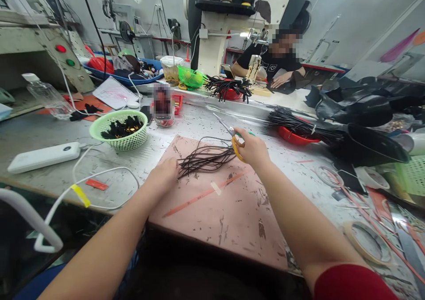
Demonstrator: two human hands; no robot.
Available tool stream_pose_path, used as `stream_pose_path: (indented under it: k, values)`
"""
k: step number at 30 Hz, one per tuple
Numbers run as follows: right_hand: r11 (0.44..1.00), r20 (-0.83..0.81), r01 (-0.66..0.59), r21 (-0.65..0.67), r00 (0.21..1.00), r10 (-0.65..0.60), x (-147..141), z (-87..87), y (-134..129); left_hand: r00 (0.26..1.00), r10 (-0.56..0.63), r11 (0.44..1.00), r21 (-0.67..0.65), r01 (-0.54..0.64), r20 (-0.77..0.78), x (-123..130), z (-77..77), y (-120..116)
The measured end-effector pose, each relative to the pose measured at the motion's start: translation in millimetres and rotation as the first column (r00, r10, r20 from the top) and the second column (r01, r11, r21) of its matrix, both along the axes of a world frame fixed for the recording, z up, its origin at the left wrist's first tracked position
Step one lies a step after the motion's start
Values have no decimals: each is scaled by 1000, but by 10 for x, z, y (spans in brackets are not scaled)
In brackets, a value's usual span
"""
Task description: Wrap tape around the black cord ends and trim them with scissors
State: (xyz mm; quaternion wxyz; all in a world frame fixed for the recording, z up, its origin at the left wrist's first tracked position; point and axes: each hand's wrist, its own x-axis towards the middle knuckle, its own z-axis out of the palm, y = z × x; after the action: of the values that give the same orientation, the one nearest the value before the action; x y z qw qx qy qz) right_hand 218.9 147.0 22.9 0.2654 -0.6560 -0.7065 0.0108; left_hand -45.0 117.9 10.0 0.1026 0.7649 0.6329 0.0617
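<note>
My right hand (255,148) is closed around a pair of scissors (224,124) with a yellow-orange handle loop; their blades point away to the upper left and look closed. A loose bundle of thin black cords (209,160) lies across the pink board (212,220). The left ends of the bundle are in my left hand (168,169), whose fingers are closed and partly hidden. To the right, the bundle reaches close below my right hand; I cannot tell whether they touch. Below the cords, an orange strip (199,197) with a pale piece of tape lies diagonally on the board.
Left stand a green basket (128,145) of black pieces and a white power bank (44,157) with a cable. Red bowls (292,135) of cords and black leather-like pieces (348,101) lie right. A tape roll (367,242) sits near my right arm. A person (268,65) sits opposite at a sewing machine.
</note>
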Motion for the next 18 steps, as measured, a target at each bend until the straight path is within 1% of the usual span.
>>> stream_pose_path:
  k: [1, 3, 4, 5, 6, 7, 8, 9, 10, 11, 12, 13, 15, 18]
  values:
    - [1000, -76, -25, -16, 997, 24, -63, -1, -61, 999, 14, 1000, -15, -13, 40, -45, -11, 20]
    - [993, -262, -103, -63, 961, 83, -197, -28, -273, 992, 44, 999, -17, -43, 116, -105, -18, -35]
    - [984, -361, -151, -93, 926, 108, -267, -49, -408, 978, 54, 998, -21, -51, 200, -113, -14, -104]
    - [972, -461, -203, -120, 878, 127, -340, -69, -550, 942, 57, 998, -45, -44, 330, -103, -6, -191]
    - [957, -558, -260, -132, 817, 145, -414, -85, -690, 867, 65, 995, -97, -20, 493, -76, 3, -289]
    - [940, -649, -317, -128, 743, 163, -487, -93, -822, 743, 92, 985, -169, 29, 663, -36, 13, -392]
    - [922, -728, -372, -111, 662, 179, -557, -93, -940, 592, 145, 962, -252, 102, 793, 13, 24, -491]
    - [905, -790, -417, -84, 581, 194, -621, -86, -1040, 456, 213, 929, -324, 180, 864, 66, 34, -583]
    - [891, -833, -451, -55, 513, 208, -676, -72, -1120, 364, 278, 892, -380, 246, 889, 118, 45, -664]
    - [880, -856, -475, -32, 467, 221, -721, -54, -1183, 313, 331, 860, -421, 290, 890, 166, 56, -731]
    - [875, -863, -484, -18, 449, 232, -757, -36, -1229, 290, 364, 837, -447, 316, 885, 208, 68, -785]
    - [876, -856, -482, -9, 456, 242, -783, -19, -1263, 286, 380, 822, -463, 332, 880, 244, 80, -828]
    - [885, -817, -465, 10, 506, 275, -817, 6, -1312, 308, 379, 809, -474, 347, 873, 301, 102, -885]
    - [886, -735, -461, 47, 585, 344, -838, 13, -1370, 361, 321, 821, -448, 355, 876, 360, 109, -934]
